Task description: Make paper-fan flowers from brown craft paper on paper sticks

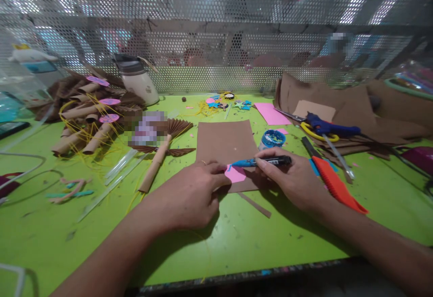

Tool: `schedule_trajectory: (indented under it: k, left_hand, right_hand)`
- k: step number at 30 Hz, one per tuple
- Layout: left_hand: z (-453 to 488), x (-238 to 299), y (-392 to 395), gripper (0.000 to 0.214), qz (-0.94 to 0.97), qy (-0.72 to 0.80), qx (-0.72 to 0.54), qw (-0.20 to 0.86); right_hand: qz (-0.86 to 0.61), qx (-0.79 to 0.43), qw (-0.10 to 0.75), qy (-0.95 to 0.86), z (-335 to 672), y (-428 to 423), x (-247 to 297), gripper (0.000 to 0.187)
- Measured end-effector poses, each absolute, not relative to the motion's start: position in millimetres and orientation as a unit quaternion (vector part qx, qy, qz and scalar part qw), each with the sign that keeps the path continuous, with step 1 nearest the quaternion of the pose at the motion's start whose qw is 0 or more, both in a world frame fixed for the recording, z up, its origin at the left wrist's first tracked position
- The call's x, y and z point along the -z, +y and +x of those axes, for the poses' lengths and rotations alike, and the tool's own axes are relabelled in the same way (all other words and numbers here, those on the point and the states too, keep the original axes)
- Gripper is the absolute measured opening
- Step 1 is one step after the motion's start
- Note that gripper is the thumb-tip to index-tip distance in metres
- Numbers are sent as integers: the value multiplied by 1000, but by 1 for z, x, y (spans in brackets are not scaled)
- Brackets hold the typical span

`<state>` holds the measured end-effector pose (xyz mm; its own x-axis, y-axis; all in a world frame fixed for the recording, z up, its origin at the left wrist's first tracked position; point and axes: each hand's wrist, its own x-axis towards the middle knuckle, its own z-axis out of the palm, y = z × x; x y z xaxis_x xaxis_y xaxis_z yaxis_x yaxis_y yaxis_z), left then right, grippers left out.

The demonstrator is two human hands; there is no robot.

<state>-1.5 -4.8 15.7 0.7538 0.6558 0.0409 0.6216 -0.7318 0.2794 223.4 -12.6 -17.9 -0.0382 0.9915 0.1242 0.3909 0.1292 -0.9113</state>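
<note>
My right hand grips a blue marker with a black cap end, its tip resting on a small pink paper piece. That pink piece lies on a brown paper sheet spread on the green table. My left hand is curled, its fingertips pressing the pink piece down at its left edge. A thin brown paper strip lies just below the sheet.
A blue round tub, pink paper, a blue glue gun, yellow-handled scissors and a red cutter lie to the right. Brown paper rolls, a folded paper fan and a jar stand left. A mesh wall runs behind.
</note>
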Motion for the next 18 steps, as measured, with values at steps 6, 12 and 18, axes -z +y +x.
schedule_trajectory:
  k: [6, 12, 18]
  left_hand:
    - [-2, -15, -4, 28, 929, 339, -80, 128]
    - [-2, -15, -5, 27, 929, 342, -79, 121]
    - [-1, -16, -5, 28, 930, 342, -74, 116]
  right_hand:
    - [-555, -356, 417, -625, 224, -12, 22, 24]
    - [-554, -344, 410, -637, 225, -12, 23, 24]
    - [-548, -340, 413, -643, 225, -11, 22, 21]
